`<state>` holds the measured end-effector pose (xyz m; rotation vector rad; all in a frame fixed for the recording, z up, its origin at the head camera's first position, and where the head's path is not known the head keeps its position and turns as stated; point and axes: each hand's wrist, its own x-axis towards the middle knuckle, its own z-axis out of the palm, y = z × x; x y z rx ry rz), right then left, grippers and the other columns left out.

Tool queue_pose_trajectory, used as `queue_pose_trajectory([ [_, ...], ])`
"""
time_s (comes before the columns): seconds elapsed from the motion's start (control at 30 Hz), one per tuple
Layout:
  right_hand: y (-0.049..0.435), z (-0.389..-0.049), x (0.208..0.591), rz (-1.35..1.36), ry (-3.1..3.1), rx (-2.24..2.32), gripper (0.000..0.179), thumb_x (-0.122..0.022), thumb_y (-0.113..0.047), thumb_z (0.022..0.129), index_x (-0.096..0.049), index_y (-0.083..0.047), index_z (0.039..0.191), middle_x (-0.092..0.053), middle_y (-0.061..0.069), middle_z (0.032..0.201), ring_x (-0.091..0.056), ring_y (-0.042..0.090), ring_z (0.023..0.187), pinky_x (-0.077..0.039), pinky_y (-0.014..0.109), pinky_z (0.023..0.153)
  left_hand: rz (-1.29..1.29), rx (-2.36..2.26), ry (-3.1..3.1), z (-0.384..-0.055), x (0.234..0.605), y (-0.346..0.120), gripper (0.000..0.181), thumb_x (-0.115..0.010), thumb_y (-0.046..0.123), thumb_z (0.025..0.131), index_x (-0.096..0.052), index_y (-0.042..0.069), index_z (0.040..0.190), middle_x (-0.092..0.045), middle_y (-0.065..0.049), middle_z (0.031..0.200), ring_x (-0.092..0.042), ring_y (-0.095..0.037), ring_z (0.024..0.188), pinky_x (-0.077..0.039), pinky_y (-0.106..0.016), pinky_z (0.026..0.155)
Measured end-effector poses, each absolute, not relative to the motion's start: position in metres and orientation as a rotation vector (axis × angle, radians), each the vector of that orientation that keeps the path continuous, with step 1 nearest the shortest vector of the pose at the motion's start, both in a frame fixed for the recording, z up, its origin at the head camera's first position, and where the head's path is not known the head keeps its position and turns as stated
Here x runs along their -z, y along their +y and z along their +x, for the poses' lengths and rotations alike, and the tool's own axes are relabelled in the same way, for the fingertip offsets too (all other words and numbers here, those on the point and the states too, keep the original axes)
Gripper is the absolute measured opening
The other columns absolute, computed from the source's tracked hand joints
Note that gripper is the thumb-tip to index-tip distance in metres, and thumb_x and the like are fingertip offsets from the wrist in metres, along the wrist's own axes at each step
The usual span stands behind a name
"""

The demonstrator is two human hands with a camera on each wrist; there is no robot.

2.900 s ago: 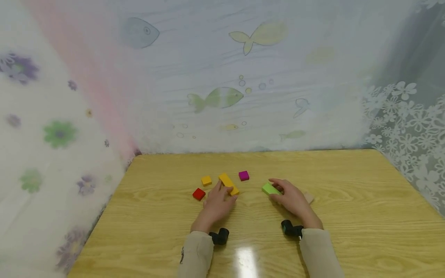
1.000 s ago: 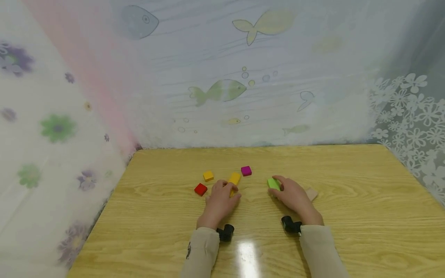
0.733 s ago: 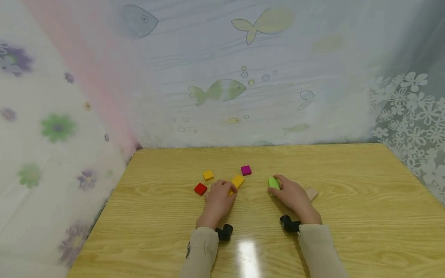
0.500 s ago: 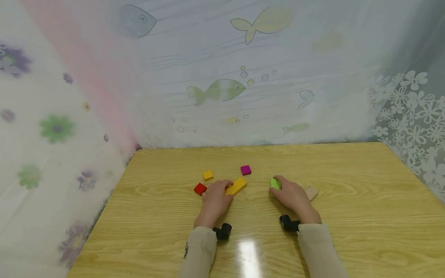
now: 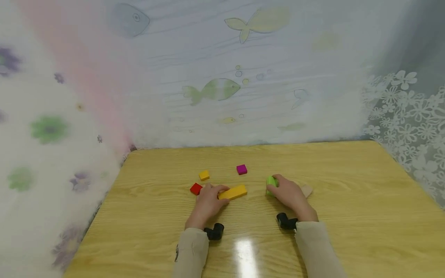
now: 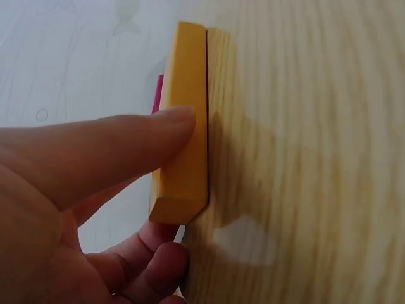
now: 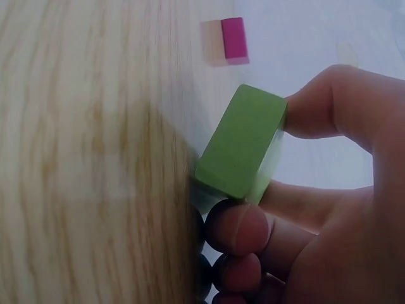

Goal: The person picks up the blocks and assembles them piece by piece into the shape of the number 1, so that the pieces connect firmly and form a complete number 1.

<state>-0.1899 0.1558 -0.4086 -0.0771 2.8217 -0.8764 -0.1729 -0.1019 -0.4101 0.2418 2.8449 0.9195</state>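
Observation:
My left hand (image 5: pixel 208 202) holds one end of a long yellow block (image 5: pixel 234 192), which lies nearly left to right on the table. In the left wrist view the thumb rests along the near side of that yellow block (image 6: pixel 185 76), with other fingers behind and below its end. A light green block (image 5: pixel 271 186) is pinched in my right hand (image 5: pixel 288 194). Seen from the right wrist, the green block (image 7: pixel 242 142) sits tilted between thumb and fingers, its lower corner close to the tabletop; whether it touches I cannot tell.
A red block (image 5: pixel 196 189) lies just left of my left hand, with a small yellow block (image 5: pixel 204 175) behind it. Farther back is a magenta block (image 5: pixel 242 169). A pale wooden piece (image 5: pixel 306 190) lies partly hidden behind my right hand. A patterned fabric wall (image 5: pixel 215 127) bounds the wooden table (image 5: pixel 347 231).
The long yellow block has swung clockwise under my left hand, from pointing away to lying nearly sideways, and come a little nearer. In my right hand the green block has turned.

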Motion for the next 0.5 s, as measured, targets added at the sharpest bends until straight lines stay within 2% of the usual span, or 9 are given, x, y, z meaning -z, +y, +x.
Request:
queue_pose_trajectory([
  [0.17,0.1526,-0.1914,0.4107,-0.074,2.807,0.874,0.058,-0.045,-0.038,0.087,-0.036,-0.005,0.134,-0.051,0.018,0.120,-0.051,0.025,0.088,-0.041,0.042,0.074,0.269,-0.902,2.821,-0.1667,0.4134,-0.1061,0.034,-0.066,0.030,0.080,-0.061,0.029,0.114,-0.042,-0.002,0.093,-0.037,-0.022,0.087,-0.027,-0.037,0.070],
  [0.37,0.1530,-0.1908,0.4117,-0.104,2.811,0.877,0.059,-0.044,-0.040,0.088,-0.036,-0.004,0.134,-0.047,0.020,0.126,-0.050,0.034,0.103,-0.039,0.048,0.081,0.320,-0.904,2.767,-0.1643,0.4121,-0.1076,0.036,-0.064,0.031,0.081,-0.060,0.028,0.117,-0.040,-0.001,0.087,-0.034,-0.020,0.081,-0.024,-0.036,0.067],
  [0.5,0.1524,-0.1932,0.4116,-0.115,2.812,0.879,0.059,-0.044,-0.041,0.089,-0.035,-0.004,0.135,-0.045,0.021,0.128,-0.045,0.039,0.111,-0.036,0.051,0.086,0.329,-0.852,2.785,-0.1649,0.4101,-0.1075,0.040,-0.064,0.033,0.081,-0.057,0.024,0.119,-0.043,0.000,0.088,-0.036,-0.019,0.080,-0.027,-0.035,0.066],
])
